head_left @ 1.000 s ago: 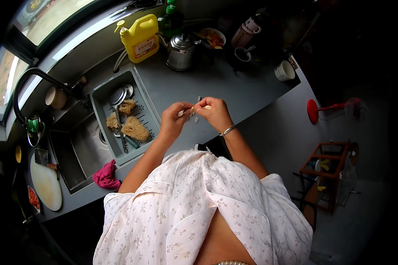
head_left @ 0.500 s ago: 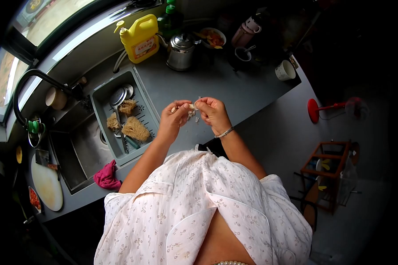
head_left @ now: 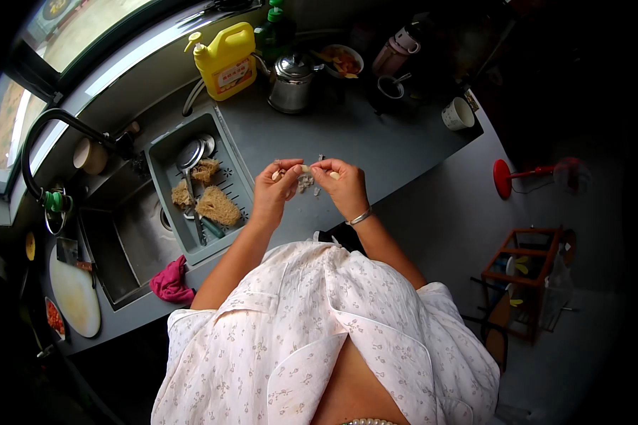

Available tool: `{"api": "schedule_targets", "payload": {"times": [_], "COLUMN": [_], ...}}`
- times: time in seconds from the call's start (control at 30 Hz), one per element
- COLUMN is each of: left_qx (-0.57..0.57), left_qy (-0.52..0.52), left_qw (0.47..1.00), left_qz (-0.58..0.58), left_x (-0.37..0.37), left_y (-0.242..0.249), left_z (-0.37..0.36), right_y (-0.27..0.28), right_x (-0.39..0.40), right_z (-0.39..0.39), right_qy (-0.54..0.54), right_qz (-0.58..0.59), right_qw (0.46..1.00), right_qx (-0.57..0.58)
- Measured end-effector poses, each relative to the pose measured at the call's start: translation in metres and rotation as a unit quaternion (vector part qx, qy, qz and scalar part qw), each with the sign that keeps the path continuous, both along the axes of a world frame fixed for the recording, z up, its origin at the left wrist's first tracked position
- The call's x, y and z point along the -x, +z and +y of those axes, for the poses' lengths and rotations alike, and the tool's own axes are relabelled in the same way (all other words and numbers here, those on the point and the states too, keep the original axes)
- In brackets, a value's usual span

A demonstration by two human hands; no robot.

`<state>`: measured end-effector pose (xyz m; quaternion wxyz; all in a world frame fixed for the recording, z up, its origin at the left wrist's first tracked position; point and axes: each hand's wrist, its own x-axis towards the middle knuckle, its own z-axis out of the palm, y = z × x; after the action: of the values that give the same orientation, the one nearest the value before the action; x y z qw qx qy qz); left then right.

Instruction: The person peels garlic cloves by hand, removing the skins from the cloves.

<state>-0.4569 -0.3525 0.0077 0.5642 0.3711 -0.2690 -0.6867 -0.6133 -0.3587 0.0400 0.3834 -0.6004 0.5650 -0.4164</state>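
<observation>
Over the grey counter [head_left: 269,134], my left hand [head_left: 276,190] and my right hand [head_left: 342,190] face each other with fingertips nearly touching. Both pinch a small pale piece [head_left: 305,169] between them. Its kind is too small to tell; it resembles a garlic clove. A second pale bit shows at the fingers of each hand. Small whitish scraps [head_left: 305,184] lie on the counter just below the fingertips. A bracelet circles my right wrist.
Left of my hands, a grey tray [head_left: 179,244] holds sponges [head_left: 218,207] and ladles beside the sink [head_left: 138,244]. A yellow jug [head_left: 227,64], steel pot [head_left: 290,85] and bowl [head_left: 342,62] stand behind. A white cup [head_left: 459,114] is at right, a pink cloth [head_left: 171,281] near the front edge.
The right hand has turned slightly and its fingers have shifted on the pale piece. A pale bit now shows at the right fingers. The scraps below are more exposed.
</observation>
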Motion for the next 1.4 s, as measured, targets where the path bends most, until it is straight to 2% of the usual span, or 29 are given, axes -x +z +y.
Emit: {"api": "schedule_targets", "payload": {"times": [0.07, 0.13, 0.47, 0.53, 0.57, 0.63, 0.73, 0.83, 0.93, 1.17, 1.23, 1.4], "left_qx": [0.000, -0.004, -0.025, -0.038, -0.039, -0.070, -0.094, -0.115, -0.142, -0.109, -0.109, -0.105], "left_qy": [-0.002, 0.000, 0.003, -0.014, -0.014, -0.056, -0.081, -0.092, -0.094, -0.122, -0.118, -0.102], "left_qw": [1.000, 1.000, 0.999, 0.997, 0.997, 0.991, 0.983, 0.975, 0.974, 0.974, 0.980, 0.984], "left_qz": [0.002, -0.003, 0.043, 0.064, 0.064, 0.100, 0.136, 0.168, 0.150, 0.157, 0.117, 0.100], "left_x": [0.001, 0.002, 0.007, 0.004, 0.002, 0.000, -0.001, -0.002, 0.002, -0.001, 0.001, 0.003], "left_y": [0.000, 0.001, 0.011, 0.007, 0.007, 0.008, 0.013, 0.011, 0.019, 0.012, 0.016, 0.018], "left_z": [0.001, 0.002, 0.005, 0.002, 0.001, 0.000, 0.000, 0.000, 0.000, 0.000, 0.000, 0.002], "right_y": [0.001, 0.002, -0.001, -0.007, -0.007, -0.005, -0.003, -0.005, -0.008, -0.005, -0.003, -0.005], "right_x": [-0.001, -0.002, -0.007, -0.006, -0.004, 0.001, 0.003, 0.002, 0.001, -0.001, -0.001, 0.003], "right_z": [0.001, 0.001, 0.002, 0.000, -0.001, -0.004, -0.004, -0.003, -0.004, -0.006, -0.008, -0.012], "right_qy": [-0.010, -0.010, -0.013, -0.015, -0.015, 0.031, 0.042, 0.029, 0.018, -0.009, -0.019, -0.026], "right_qz": [0.021, 0.090, 0.114, -0.014, -0.014, -0.233, -0.281, -0.257, -0.221, -0.156, -0.134, -0.151], "right_qw": [1.000, 0.993, 0.982, 1.000, 1.000, 0.959, 0.941, 0.953, 0.966, 0.984, 0.988, 0.985], "right_qx": [0.018, 0.081, 0.148, 0.022, 0.021, -0.156, -0.182, -0.160, -0.130, -0.087, -0.072, -0.073]}}
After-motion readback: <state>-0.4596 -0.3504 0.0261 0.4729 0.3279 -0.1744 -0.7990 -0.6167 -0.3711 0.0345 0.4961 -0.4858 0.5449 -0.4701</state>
